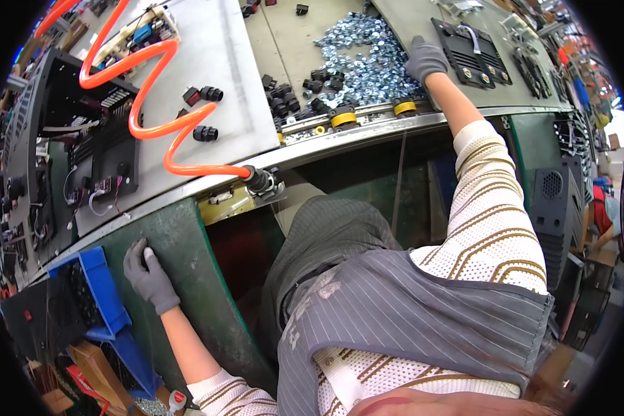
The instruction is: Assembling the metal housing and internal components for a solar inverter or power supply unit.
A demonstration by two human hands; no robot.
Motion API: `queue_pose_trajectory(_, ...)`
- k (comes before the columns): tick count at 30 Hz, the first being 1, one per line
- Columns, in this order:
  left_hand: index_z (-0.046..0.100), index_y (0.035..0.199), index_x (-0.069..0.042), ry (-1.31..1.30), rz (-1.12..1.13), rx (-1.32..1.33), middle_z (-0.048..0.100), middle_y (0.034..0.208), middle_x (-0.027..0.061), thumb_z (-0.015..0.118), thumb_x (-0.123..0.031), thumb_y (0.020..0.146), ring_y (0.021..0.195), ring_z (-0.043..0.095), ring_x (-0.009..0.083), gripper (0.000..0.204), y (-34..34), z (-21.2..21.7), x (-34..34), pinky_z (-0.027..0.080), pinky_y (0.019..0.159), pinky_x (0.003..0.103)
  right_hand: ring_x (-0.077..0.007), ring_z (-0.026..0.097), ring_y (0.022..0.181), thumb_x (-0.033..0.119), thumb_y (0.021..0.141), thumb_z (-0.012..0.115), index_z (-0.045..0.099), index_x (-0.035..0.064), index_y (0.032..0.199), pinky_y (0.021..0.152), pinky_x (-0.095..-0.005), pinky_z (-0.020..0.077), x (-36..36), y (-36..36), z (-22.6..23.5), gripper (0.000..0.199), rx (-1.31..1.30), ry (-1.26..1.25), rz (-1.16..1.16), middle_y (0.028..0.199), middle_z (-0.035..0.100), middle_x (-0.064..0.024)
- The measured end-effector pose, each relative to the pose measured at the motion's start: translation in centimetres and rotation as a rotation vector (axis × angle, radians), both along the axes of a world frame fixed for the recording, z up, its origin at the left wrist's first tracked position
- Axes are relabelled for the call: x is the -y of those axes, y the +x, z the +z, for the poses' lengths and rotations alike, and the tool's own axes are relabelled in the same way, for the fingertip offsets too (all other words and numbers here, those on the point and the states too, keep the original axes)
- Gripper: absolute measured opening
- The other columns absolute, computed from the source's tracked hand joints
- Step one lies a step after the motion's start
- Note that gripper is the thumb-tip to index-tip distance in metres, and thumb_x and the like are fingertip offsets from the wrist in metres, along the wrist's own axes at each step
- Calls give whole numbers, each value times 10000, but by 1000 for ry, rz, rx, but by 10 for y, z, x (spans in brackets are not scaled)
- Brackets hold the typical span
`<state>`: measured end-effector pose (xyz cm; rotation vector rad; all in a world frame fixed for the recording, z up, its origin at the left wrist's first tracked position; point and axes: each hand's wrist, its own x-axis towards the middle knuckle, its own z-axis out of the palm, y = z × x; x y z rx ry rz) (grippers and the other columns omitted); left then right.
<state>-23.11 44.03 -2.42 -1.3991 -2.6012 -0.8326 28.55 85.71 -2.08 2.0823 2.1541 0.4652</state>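
Orange hose (pixel 161 132) obstructs the pale worktop (pixel 246 132) beyond the left hand (pixel 151 281)

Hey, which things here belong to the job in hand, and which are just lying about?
Probably the job, judging by nearness to the hands:
shiny metal pieces and black panels by the right hand
blue bin by the left hand

Apparently lying about:
orange coiled hose
black cylindrical parts beside the hose

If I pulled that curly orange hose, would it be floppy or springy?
The curly orange hose would probably stretch and spring back, because it's wound in wide, open coils. It's likely bendy but not limp, since its loops look smoothly rounded. The dark fitting might swing about, as it's a chunky end on a thinner tube.
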Motion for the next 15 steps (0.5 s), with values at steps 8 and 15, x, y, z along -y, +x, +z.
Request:
queue_pose_trajectory(8, 672, 1017, -59, -6, 18, 20, 595, 1107, 124, 573, -129, 855, 1102, 516, 270, 202, 3, -1, -4, 386, 981, 370, -387, 624, 904, 105, 748, 582, 561, 46, 983, 775, -458, 505, 2, -9, -12, 244, -222, 93, 131, 973, 630, -221)
queue_pose_trajectory(15, 669, 1020, -46, 19, -3, 31, 579, 1119, 124, 567, -118, 858, 1091, 523, 267, 205, -2, -5, 1, 387, 979, 366, -373, 636, 853, 78, 752, 558, 570, 36, 981, 759, -453, 510, 35, -89, 2, 234, -340, -6, 166, 940, 630, -224)
